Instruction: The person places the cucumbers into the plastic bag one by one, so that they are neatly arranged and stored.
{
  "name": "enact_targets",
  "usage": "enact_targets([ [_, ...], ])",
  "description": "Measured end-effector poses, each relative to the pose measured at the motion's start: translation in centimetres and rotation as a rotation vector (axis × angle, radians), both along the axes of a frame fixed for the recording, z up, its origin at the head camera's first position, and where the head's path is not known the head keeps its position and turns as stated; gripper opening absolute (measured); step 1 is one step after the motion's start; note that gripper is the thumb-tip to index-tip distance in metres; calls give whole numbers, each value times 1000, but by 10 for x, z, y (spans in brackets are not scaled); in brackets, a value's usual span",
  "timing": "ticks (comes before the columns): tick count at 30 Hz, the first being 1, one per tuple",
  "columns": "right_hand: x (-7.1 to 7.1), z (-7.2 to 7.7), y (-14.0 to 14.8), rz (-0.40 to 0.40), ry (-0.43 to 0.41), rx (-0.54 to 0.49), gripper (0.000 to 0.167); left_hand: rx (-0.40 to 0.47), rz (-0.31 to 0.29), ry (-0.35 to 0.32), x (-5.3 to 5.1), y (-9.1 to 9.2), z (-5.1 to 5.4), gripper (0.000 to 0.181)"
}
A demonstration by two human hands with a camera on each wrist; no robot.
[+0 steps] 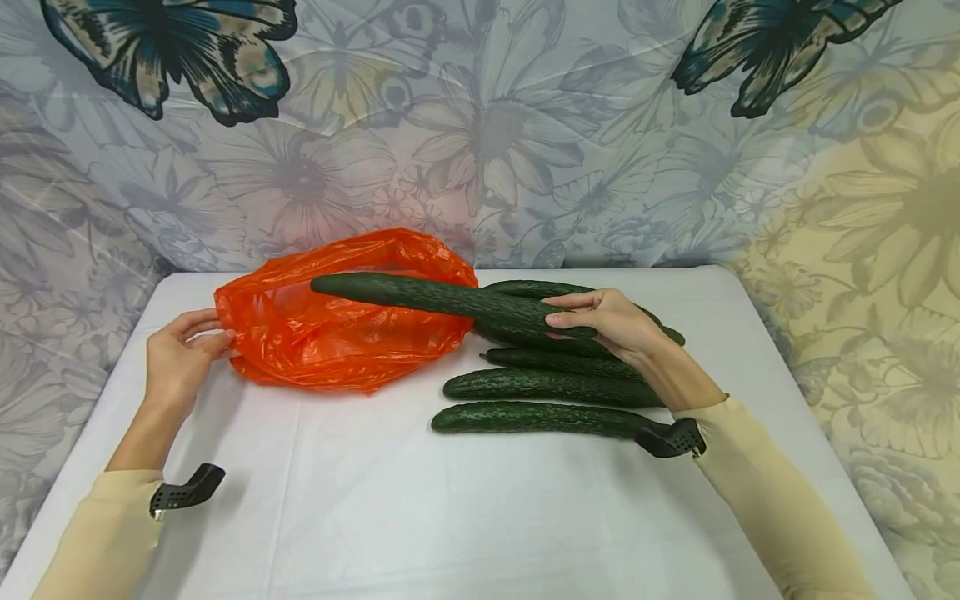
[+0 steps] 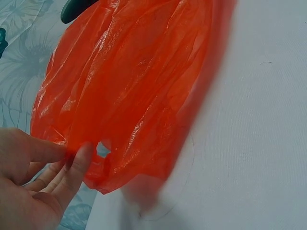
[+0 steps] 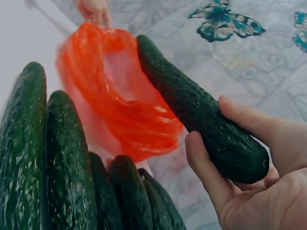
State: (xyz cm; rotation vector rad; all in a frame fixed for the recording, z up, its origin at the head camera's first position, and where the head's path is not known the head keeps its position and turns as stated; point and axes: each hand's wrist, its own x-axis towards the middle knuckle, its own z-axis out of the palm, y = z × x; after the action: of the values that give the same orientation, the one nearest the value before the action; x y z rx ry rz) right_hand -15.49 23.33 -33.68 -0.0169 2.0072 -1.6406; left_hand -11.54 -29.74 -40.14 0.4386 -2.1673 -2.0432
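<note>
An orange-red plastic bag [image 1: 330, 333] lies on its side on the table, its mouth spread wide. My left hand [image 1: 180, 350] pinches the bag's left edge between thumb and fingers; in the left wrist view the thin film [image 2: 134, 96] is stretched from those fingertips. With thumb and fingers, my right hand [image 1: 611, 325] grips one end of a long dark green cucumber [image 1: 405, 293]. This cucumber [image 3: 192, 103] is held raised, its far end over the bag's opening. Below the right hand, several more cucumbers [image 1: 547, 386] lie side by side on the table.
A white cloth [image 1: 375, 500] covers the table. Behind it hangs a fabric backdrop [image 1: 495, 150] with flowers and butterflies. The nearest cucumber [image 1: 525, 418] lies crosswise, partly behind the right wrist's black camera mount [image 1: 675, 437].
</note>
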Motion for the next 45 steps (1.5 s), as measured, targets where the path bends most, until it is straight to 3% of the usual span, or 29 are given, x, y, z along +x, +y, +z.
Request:
enact_targets([
  [8,-11,3,-18,41,17,26,53,28,-8,21,-1,4,1,31],
  [18,-24,4,-59,3,-25,-27,52,-98,-12,-11,-5,7,2,34],
  [23,-32,5,-76,9,-28,22,50,-162,-16,-51,-5,7,3,35],
  [25,-37,5,-81,7,-41,-9,48,-174,-16,-49,-5,6,3,34],
  [30,-48,2,-94,17,-84,-106,46,-136,-33,-18,-5,5,2,27],
  [34,-51,0,-101,6,-89,-91,44,-92,-46,2,-5,7,2,29],
  [45,-55,-1,-120,-3,-95,-78,43,-108,-24,-16,-4,8,5,26],
])
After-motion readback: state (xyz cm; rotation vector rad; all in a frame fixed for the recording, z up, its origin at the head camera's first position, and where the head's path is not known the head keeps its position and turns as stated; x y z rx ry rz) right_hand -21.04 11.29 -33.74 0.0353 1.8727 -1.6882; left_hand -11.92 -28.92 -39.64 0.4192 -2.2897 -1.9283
